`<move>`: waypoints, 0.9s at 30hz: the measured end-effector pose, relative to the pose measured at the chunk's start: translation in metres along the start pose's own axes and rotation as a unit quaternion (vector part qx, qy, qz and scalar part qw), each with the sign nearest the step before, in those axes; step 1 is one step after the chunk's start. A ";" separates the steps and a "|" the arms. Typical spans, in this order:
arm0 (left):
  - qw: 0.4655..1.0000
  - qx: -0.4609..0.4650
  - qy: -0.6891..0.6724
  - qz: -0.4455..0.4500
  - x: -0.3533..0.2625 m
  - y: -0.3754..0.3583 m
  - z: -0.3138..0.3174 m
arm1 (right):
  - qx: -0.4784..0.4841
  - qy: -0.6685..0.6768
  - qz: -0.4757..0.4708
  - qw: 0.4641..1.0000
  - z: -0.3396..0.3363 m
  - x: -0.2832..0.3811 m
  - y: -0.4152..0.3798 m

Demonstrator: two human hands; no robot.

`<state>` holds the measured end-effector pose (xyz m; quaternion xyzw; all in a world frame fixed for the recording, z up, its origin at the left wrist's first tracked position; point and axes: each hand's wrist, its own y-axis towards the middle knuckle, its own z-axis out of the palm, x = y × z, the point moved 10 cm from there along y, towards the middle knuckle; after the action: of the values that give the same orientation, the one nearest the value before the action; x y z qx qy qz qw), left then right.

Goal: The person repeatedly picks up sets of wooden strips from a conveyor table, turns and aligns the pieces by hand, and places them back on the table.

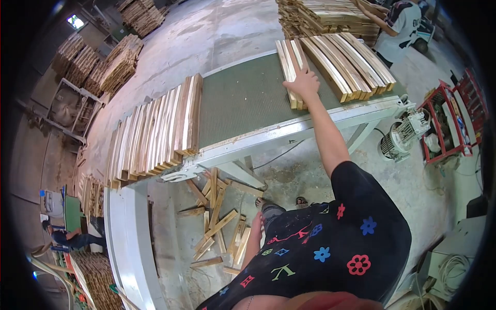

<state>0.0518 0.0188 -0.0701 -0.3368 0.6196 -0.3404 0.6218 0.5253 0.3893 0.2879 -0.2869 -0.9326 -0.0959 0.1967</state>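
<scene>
My right hand [303, 82] reaches across the conveyor belt [243, 98] and is closed over a small group of wooden strips [291, 59], thumb at their left edge and fingers toward the right. To the right of it lies a wider row of wooden strips [351, 67], side by side on the belt. My left hand [257, 224] hangs low beside my body, seen edge-on; its fingers look loosely extended, with nothing visible in them. Another row of wooden strips [155, 132] lies at the belt's left end.
Loose wood offcuts [219, 222] litter the floor below the conveyor frame [289, 132]. A motor [403, 137] and a red rack [447, 121] stand at right. Stacked lumber [330, 20] is behind. One person [400, 31] stands back right; another person [72, 237] is far left.
</scene>
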 end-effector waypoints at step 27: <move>0.797 0.488 -0.353 0.042 -0.146 -0.137 0.221 | 0.287 0.509 -0.092 0.806 0.024 -0.040 -0.286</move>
<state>0.2721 0.0664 0.1254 -0.0591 0.1231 -0.4286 0.8931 0.3840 0.1426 0.2310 -0.0402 -0.7054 0.0262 0.7072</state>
